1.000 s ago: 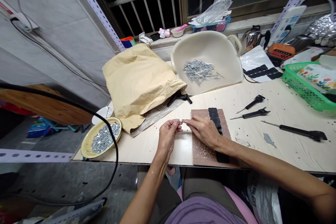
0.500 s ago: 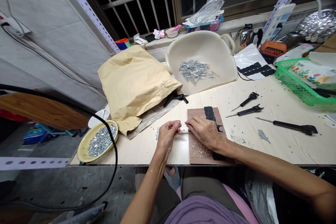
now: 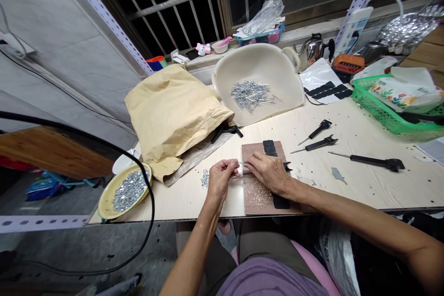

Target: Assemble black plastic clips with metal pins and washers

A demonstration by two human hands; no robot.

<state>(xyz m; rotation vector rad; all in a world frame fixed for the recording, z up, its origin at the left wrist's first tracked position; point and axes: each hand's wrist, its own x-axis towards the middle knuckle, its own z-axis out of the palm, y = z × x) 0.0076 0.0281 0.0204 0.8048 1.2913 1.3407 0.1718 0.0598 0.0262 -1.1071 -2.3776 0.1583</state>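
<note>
My left hand (image 3: 222, 178) pinches the tip of a thin metal rod (image 3: 240, 163) between thumb and fingers. Anything smaller in that pinch is too tiny to make out. My right hand (image 3: 266, 172) is closed over a black-handled tool whose forked end (image 3: 287, 166) sticks out beyond the palm; the rod runs from its fingers to the left hand. Beneath the right hand lies a brown board (image 3: 256, 199) with pale crumbs and black pads (image 3: 269, 147) on it. Small metal washers (image 3: 205, 179) are spread beside my left hand.
A yellow bowl (image 3: 104, 203) of washers stands at the left edge. Behind are a tan sack (image 3: 173, 115) and a white scoop-shaped tub (image 3: 291, 97) holding metal pins (image 3: 251, 95). Three black-handled tools (image 3: 373, 162) lie right, before a green basket (image 3: 367, 106).
The view has swung slightly to the right, so the table things appear further left. Both hands keep nearly the same pose on the rod and the black-handled tool.
</note>
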